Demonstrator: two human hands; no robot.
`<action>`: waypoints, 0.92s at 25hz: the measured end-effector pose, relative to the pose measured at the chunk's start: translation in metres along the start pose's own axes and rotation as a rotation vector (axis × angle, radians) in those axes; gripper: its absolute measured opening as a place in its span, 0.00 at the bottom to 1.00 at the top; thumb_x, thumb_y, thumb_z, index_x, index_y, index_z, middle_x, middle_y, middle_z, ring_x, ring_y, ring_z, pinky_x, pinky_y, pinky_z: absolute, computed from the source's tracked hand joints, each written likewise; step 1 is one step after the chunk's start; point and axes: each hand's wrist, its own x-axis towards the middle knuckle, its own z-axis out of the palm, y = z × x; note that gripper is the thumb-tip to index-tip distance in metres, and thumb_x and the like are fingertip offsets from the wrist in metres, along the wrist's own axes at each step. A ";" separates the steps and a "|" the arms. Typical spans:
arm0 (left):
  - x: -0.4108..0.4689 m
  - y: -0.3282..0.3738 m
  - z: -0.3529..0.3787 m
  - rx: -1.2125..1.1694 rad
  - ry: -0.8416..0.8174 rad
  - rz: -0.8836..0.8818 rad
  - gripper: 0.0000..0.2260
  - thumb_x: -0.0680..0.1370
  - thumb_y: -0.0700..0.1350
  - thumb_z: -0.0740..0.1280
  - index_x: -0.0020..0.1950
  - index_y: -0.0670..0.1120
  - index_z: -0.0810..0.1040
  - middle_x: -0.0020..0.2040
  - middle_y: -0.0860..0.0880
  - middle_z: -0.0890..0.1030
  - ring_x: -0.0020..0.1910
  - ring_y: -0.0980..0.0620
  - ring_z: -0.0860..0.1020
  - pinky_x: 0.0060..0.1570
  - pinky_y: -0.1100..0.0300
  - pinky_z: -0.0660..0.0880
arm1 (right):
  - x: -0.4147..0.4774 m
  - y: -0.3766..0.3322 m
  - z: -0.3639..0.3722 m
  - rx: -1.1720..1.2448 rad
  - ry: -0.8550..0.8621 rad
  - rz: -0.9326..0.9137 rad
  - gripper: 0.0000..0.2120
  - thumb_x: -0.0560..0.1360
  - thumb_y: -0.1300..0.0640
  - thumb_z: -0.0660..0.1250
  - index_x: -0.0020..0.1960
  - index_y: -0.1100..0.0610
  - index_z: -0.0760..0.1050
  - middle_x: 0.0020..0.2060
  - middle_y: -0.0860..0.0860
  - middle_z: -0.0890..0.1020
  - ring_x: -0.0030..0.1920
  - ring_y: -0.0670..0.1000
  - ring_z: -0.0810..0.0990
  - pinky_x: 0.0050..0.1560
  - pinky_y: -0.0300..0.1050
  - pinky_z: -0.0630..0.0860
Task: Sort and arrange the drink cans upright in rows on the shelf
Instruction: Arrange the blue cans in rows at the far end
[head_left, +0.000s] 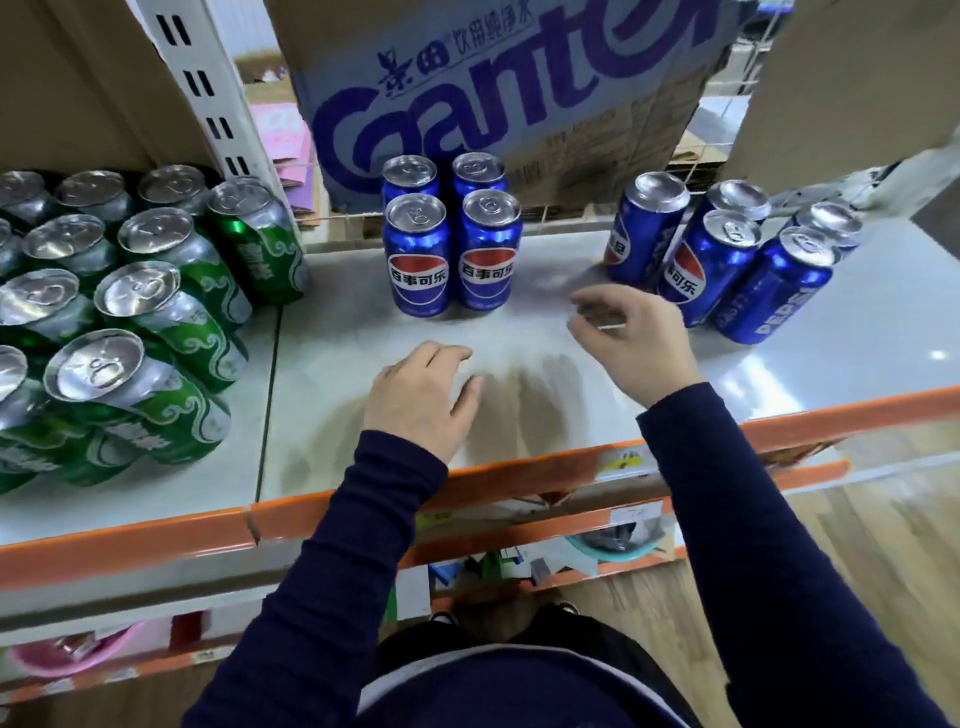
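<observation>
Sorting state, head view: shelf (857, 332) carries upright cans grouped by colour
Green cans (156, 291): left, packed in rows; at least ten, more cut off by the frame edge
Blue block (452, 254): centre, four, two by two, labels forward
Loose blue cans (727, 260): right, five, unevenly spaced, apparently awaiting alignment
Left hand (423, 395): empty, relaxed, low over the shelf
Right hand (628, 343): empty, fingers loosely curled, just beside that loose group

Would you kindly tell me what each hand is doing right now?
Left hand: open, holding nothing.
Right hand: open, fingers loosely curled, holding nothing.
</observation>
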 end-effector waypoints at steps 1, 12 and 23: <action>0.006 0.014 0.004 -0.031 -0.016 0.034 0.14 0.77 0.49 0.64 0.59 0.45 0.78 0.55 0.48 0.80 0.50 0.47 0.79 0.50 0.53 0.75 | -0.007 0.010 -0.011 0.026 0.064 0.033 0.09 0.72 0.61 0.70 0.52 0.55 0.81 0.41 0.50 0.83 0.39 0.43 0.79 0.47 0.37 0.77; 0.132 0.169 0.037 -0.169 -0.094 0.235 0.21 0.77 0.50 0.65 0.66 0.41 0.71 0.62 0.42 0.75 0.61 0.43 0.73 0.59 0.54 0.68 | 0.030 0.102 -0.140 -0.170 0.360 0.180 0.28 0.67 0.47 0.75 0.63 0.55 0.74 0.54 0.52 0.77 0.52 0.51 0.76 0.51 0.34 0.67; 0.146 0.200 0.058 -0.149 -0.041 -0.024 0.26 0.70 0.58 0.71 0.61 0.44 0.72 0.59 0.46 0.75 0.58 0.47 0.73 0.54 0.56 0.67 | 0.018 0.153 -0.176 0.344 0.070 0.100 0.15 0.65 0.57 0.68 0.51 0.48 0.74 0.43 0.40 0.79 0.42 0.47 0.77 0.41 0.53 0.80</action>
